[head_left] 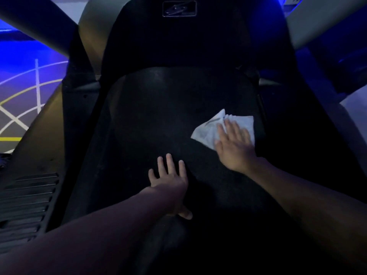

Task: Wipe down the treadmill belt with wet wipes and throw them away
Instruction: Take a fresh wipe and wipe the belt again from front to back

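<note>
The black treadmill belt (158, 120) fills the middle of the view in dim, blue-tinged light. A white wet wipe (210, 132), spread open and creased, lies on the belt close to its right edge, towards the far end. The right hand (233, 143) lies flat on top of the wipe, palm down, fingers stretched out and slightly spread, pressing the wipe against the belt; it is not clenched around it. The wipe shows past the fingertips and out to the left of the hand. The left hand (170, 181) lies palm down on the bare belt near its middle, nearer the person than the wipe and apart from it, fingers splayed and holding nothing. Both bare forearms reach in from the near edge. The dark motor cover (178, 36) with a small badge (179, 8) rises at the far end of the belt. A ribbed side rail (29, 203) runs along the belt's left edge, and beyond it the floor (23, 92) shows white and yellow lines
</note>
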`<act>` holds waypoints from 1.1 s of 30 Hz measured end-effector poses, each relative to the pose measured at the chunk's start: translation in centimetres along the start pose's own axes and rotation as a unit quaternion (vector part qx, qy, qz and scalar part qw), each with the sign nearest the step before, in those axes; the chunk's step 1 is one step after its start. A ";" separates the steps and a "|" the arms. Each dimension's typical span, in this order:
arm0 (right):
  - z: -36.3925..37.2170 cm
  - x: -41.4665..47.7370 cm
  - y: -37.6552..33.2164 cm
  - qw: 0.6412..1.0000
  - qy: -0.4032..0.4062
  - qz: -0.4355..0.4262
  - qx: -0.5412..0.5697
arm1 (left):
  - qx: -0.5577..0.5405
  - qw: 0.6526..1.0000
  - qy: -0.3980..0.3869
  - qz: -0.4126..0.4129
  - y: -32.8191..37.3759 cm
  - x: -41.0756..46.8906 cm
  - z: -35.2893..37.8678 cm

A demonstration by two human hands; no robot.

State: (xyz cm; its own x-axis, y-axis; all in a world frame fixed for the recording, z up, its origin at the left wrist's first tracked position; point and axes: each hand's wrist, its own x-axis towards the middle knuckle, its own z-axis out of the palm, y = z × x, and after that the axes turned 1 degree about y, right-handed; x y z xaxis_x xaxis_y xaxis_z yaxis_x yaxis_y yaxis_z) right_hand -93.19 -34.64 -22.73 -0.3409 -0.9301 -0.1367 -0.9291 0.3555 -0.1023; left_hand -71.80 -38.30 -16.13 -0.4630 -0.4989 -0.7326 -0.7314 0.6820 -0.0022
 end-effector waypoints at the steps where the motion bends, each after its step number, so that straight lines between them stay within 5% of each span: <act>1: 0.2 -1.0 -0.5 0.999 -0.015 -0.042 -0.005 | 0.003 1.000 0.002 -0.008 0.3 0.1 0.2; 4: 0.2 -3.0 1.3 0.985 0.025 -0.168 -0.002 | 0.003 1.000 0.013 -0.022 0.5 0.3 0.4; 8: -0.1 -1.0 3.2 0.997 0.013 0.070 0.020 | 0.008 0.999 0.025 -0.024 0.4 0.4 0.9; 12: 0.9 -3.5 2.5 0.998 0.002 -0.057 -0.011 | 0.008 0.999 0.038 -0.031 0.4 0.3 1.0; 17: 0.8 -3.6 2.6 0.993 0.031 0.114 0.027 | 0.017 0.998 0.042 -0.047 1.3 0.1 0.9; 20: 1.3 -5.5 2.4 1.000 0.025 0.018 0.005 | 0.036 0.997 0.066 -0.035 1.7 -0.1 1.1; 25: 0.6 -6.1 1.6 0.991 0.019 0.126 0.044 | 0.039 0.996 0.073 -0.022 1.6 -0.4 1.0; 29: 0.2 -8.0 -0.3 0.997 -0.040 0.043 0.041 | 0.038 0.996 0.080 -0.026 1.8 -0.6 1.2; 33: -1.4 -7.8 0.0 0.975 0.156 0.105 0.121 | 0.037 0.996 0.079 -0.027 1.7 -0.6 1.0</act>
State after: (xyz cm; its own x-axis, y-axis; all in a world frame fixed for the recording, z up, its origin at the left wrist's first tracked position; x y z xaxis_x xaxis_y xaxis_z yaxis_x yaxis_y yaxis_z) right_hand -90.71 -27.47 -20.29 -0.5819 -0.8040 0.1225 -0.7858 0.5170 -0.3393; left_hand -72.25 -36.32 -16.41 -0.5007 -0.6103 -0.6139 -0.7211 0.6864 -0.0942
